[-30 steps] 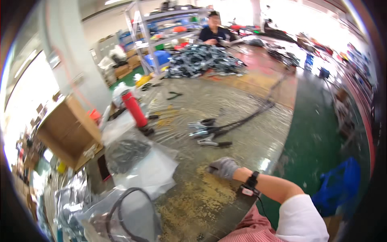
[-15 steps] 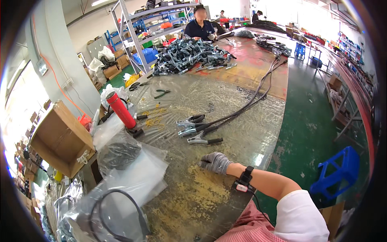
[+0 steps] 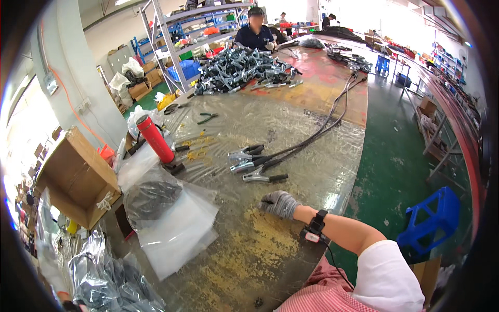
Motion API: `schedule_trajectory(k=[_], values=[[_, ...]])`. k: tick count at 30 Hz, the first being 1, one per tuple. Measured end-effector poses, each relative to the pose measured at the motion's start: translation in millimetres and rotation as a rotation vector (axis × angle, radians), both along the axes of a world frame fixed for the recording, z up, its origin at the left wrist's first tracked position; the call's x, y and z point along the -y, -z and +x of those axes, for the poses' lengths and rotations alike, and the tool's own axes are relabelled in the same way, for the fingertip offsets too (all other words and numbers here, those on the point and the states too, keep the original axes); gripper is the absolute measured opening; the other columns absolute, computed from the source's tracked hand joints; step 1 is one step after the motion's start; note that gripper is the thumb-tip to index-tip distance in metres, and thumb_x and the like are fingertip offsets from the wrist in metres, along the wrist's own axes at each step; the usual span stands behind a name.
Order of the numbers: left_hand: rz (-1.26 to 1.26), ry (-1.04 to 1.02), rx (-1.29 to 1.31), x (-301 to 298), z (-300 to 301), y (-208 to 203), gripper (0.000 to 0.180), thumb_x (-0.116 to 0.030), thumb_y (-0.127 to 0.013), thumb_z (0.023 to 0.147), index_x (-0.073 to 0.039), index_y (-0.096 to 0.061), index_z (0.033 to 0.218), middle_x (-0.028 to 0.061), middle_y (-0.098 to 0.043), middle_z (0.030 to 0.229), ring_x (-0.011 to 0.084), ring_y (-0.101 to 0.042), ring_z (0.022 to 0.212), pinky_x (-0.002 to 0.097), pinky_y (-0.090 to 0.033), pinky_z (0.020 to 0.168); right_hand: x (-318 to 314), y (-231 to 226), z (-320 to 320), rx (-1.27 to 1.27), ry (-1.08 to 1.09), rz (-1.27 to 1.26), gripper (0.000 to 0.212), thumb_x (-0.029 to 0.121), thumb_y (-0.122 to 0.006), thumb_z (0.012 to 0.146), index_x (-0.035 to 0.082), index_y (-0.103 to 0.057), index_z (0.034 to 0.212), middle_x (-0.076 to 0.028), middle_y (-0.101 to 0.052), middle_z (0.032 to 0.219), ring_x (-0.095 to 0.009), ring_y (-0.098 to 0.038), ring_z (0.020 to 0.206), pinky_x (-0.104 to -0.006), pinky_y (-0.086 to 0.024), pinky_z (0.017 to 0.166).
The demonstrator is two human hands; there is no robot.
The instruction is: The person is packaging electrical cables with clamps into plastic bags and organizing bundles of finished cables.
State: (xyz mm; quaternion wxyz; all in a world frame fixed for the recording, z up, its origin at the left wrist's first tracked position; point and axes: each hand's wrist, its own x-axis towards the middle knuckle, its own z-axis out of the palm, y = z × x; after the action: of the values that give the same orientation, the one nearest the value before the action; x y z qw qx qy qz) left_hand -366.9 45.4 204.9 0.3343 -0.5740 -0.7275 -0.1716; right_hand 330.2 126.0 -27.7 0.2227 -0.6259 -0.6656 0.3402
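My right hand, in a grey striped glove with dark fingertips, rests on the table with its fingers curled together; nothing shows in them. Just beyond it lie several clamps with metal jaws and black handles, joined to long dark cables. At the lower left rim is a small skin-coloured patch beside clear plastic bags with dark cables inside. It may be part of my left arm; the left hand's fingers are hidden. Flat clear plastic bags lie on the table's left side.
A red cylinder stands near an open cardboard box. Pliers lie farther back, before a large heap of clamps. A person sits behind the heap. A blue stool is on the green floor at right.
The bagged cable loop at the lower left has moved off the table leftward, onto the bagged pile. My right hand stays nearly in place. The view has shifted slightly.
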Motion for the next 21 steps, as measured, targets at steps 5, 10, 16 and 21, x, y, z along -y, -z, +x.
schedule_trajectory(k=[5,10,16,21], values=[[-0.336,-0.133,0.105,4,4,155,0.027,-0.017,-0.046,0.091,-0.001,-0.062,0.105,0.0201,-0.058,0.113,0.0375,-0.055,0.102,0.0418,-0.041,0.093,-1,2,5,0.007,0.053,0.017,0.037,0.036,-0.056,0.086,0.003,-0.064,0.100,-0.018,-0.066,0.091,-0.033,-0.063,0.085,-0.0398,-0.048,0.075],[-0.416,-0.204,0.168,9,60,140,0.029,-0.019,-0.045,0.090,0.000,-0.060,0.106,0.0238,-0.055,0.113,0.0418,-0.053,0.101,0.0427,-0.042,0.089,-23,13,19,-0.100,0.034,0.138,0.031,0.032,-0.060,0.084,0.003,-0.064,0.095,-0.019,-0.065,0.083,-0.022,-0.059,0.070,-0.0339,-0.047,0.068],[-0.393,0.466,0.246,44,212,131,0.033,-0.019,-0.048,0.089,0.002,-0.056,0.112,0.0226,-0.057,0.108,0.0380,-0.054,0.103,0.0419,-0.042,0.091,-76,-3,60,0.043,0.388,0.390,0.033,0.036,-0.061,0.083,0.007,-0.066,0.097,-0.015,-0.065,0.089,-0.026,-0.060,0.081,-0.0371,-0.046,0.075],[-0.583,0.676,0.378,69,312,133,0.029,-0.022,-0.055,0.087,-0.007,-0.059,0.111,0.0181,-0.054,0.115,0.0353,-0.052,0.108,0.0420,-0.042,0.092,-99,-15,78,0.577,0.275,0.391,0.039,0.046,-0.058,0.079,0.017,-0.065,0.103,-0.010,-0.056,0.112,-0.032,-0.049,0.110,-0.0479,-0.031,0.094]])
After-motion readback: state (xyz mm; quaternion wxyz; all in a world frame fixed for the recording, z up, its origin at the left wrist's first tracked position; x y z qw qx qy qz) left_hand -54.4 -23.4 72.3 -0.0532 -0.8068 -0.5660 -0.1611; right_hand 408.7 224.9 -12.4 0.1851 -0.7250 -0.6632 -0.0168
